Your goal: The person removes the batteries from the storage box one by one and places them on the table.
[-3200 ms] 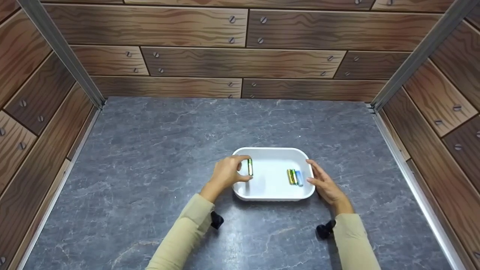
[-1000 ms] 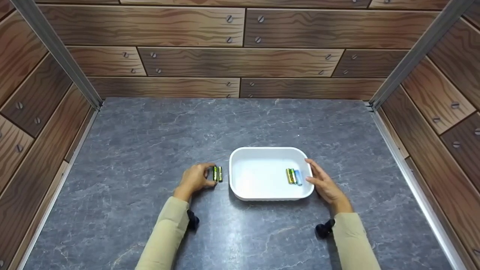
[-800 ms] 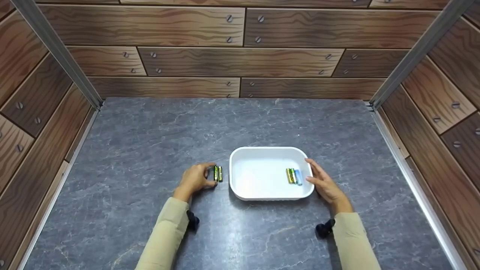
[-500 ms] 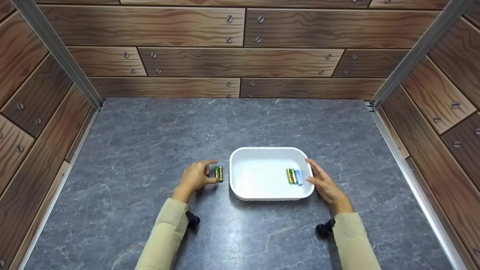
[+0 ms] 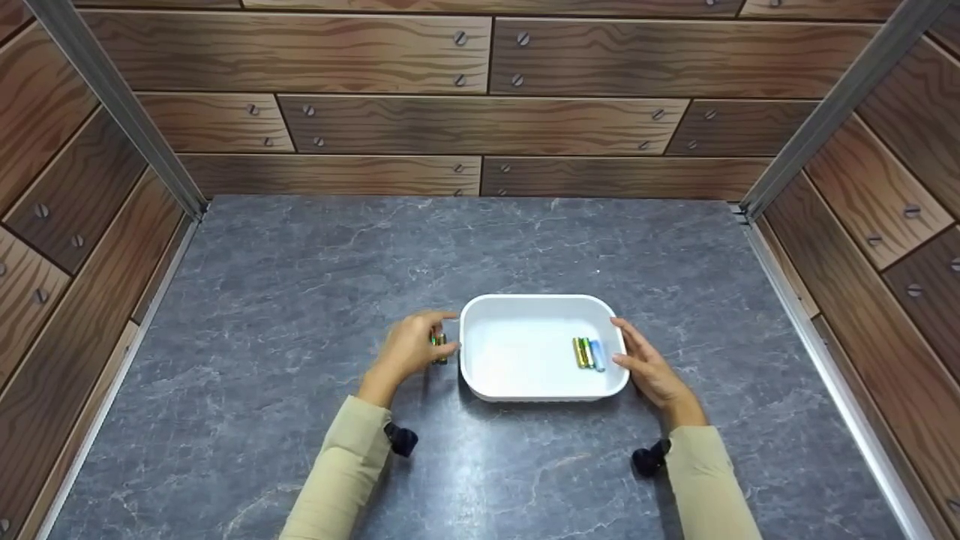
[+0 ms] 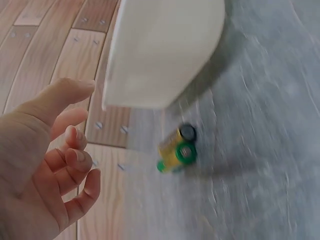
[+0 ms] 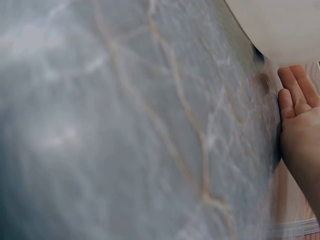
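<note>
Left hand (image 5: 411,351) hovers in the head view with loosely curled fingers holding nothing, just above two small green-and-gold cylindrical batteries (image 5: 439,349) lying side by side on the grey marbled tabletop (image 5: 300,300), just left of the white rounded-rectangle plastic tray (image 5: 480,375). Right hand (image 5: 651,369) rests with relaxed, fairly straight fingers against the tray's right wall, steadying it rather than gripping. Three more batteries, gold, green and pale blue (image 5: 589,353), lie together inside the tray near its right end, their long axes running away from the person, like the pair outside. I judge the step in hand to be shifting batteries between tray and table; the next move calls for a fine pinch across one battery's width. From the left wrist view, the open left hand (image 6: 45,170) sits apart from the table pair (image 6: 177,150), whose ends face the camera beside the tray's wall (image 6: 160,55). From the right wrist view, only straight fingertips (image 7: 295,100) show beside the tray's edge (image 7: 280,25); no batteries are visible.
</note>
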The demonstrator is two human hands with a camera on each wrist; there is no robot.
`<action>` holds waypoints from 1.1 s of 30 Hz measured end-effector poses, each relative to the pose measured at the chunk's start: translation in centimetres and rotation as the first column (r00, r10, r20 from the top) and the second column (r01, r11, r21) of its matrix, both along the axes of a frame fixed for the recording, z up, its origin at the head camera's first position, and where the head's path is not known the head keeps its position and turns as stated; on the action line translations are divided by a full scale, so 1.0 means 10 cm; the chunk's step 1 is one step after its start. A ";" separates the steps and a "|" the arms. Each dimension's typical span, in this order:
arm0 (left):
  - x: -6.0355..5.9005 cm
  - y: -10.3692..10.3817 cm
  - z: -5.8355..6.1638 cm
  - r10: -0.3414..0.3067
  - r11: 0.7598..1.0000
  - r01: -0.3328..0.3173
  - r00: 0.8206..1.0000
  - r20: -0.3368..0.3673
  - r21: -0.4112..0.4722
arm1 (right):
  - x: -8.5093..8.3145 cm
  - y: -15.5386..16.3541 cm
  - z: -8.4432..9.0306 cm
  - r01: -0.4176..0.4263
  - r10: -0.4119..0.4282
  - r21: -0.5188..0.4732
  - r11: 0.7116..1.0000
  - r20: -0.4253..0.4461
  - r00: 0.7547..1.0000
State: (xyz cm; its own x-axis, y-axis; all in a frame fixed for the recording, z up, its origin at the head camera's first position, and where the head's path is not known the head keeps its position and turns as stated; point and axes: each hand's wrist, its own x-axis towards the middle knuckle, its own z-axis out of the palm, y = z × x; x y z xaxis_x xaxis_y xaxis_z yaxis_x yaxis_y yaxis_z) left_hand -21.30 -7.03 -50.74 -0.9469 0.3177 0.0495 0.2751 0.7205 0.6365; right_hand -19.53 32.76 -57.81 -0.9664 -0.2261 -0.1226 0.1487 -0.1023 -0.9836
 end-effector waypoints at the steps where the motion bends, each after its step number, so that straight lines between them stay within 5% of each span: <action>1: 0.00 0.03 0.01 -0.009 1.000 0.009 1.000 -0.007 0.003 | 0.00 0.00 0.00 -0.001 0.001 0.000 1.000 -0.001 1.000; 12: 0.02 0.39 0.07 -0.117 0.993 0.118 0.987 -0.109 -0.001 | 0.00 0.00 0.00 0.023 -0.023 0.012 1.000 0.008 1.000; 33: 0.08 1.17 -0.09 -0.240 0.971 0.240 0.970 -0.029 0.002 | 0.00 0.00 0.02 -0.002 0.002 0.023 1.000 0.006 1.000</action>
